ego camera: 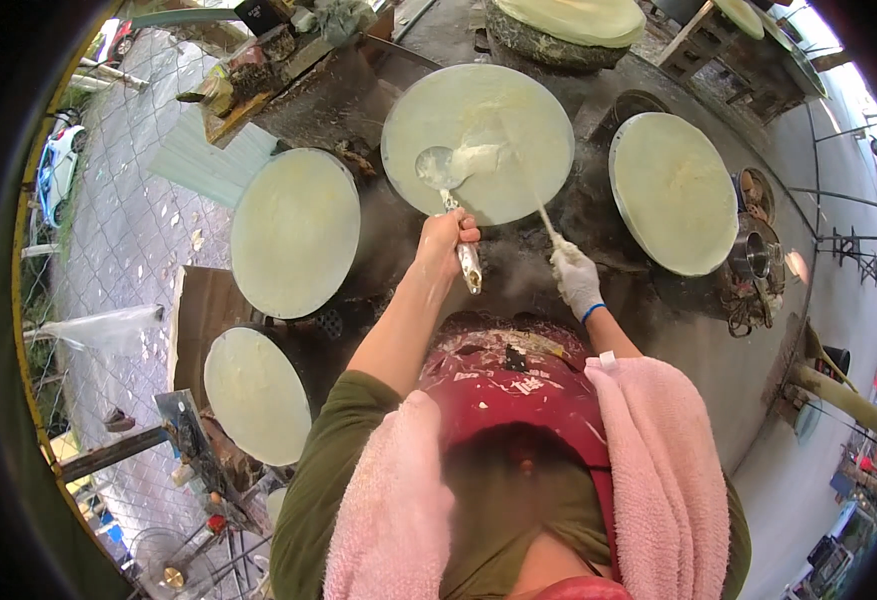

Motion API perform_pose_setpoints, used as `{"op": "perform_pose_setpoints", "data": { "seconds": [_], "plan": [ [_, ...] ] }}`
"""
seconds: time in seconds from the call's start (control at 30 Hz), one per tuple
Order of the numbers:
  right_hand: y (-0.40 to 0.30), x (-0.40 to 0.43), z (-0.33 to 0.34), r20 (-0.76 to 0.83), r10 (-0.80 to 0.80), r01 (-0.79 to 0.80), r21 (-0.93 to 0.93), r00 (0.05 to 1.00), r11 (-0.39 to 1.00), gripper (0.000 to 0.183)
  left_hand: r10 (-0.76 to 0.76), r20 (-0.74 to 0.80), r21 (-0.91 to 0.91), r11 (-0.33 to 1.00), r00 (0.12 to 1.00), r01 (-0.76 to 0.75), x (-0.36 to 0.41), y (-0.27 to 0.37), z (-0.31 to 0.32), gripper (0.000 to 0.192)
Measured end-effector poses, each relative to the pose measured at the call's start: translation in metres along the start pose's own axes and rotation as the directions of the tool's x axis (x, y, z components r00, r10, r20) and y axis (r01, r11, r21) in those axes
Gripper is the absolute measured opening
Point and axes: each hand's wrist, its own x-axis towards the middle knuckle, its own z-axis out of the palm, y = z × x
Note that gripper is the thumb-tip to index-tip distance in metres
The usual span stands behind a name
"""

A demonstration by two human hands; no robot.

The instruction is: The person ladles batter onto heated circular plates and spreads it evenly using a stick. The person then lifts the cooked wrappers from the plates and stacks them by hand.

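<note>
Straight ahead lies a large round griddle plate (416, 97) coated with a pale yellow-green batter. My bare left hand (449, 234) grips the handle of a round metal ladle (438, 166), whose bowl is at the left part of the plate, beside a whitish thick patch of batter (476, 160). In a white glove, my right hand (577, 279) is closed on a thin stick (546, 216) that reaches over the plate's lower right; its far end is blurred. A red apron (521, 375) with batter spatters is below my hands.
More batter-coated round plates stand at the left (296, 232), lower left (258, 395) and right (675, 193), and another at the top (569, 19). Metal pots (748, 255) sit at the right. A wire fence (123, 210) runs along the left. Steam or smoke hangs between the plates.
</note>
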Motion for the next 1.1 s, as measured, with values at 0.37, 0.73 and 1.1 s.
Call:
{"op": "perform_pose_setpoints", "data": {
  "seconds": [0.37, 0.73, 1.1],
  "plan": [
    [0.023, -0.002, 0.016, 0.070, -0.193, 0.205, -0.331, 0.979, 0.921, 0.024, 0.140, 0.740, -0.469, 0.808, 0.658, 0.355, -0.070, 0.016, -0.090, 0.026],
    [-0.018, -0.009, -0.055, 0.160, -0.400, 0.364, -0.780, 0.902, 0.509, 0.061, 0.119, 0.421, -0.379, 0.924, 0.899, 0.055, -0.121, 0.020, -0.046, 0.029],
    [-0.080, 0.093, -0.132, -0.022, -0.580, 0.111, -0.975, 0.815, 0.194, 0.065, 0.241, 0.464, -0.473, 0.881, 0.853, 0.008, -0.145, -0.018, -0.019, 0.040]
  ]
}}
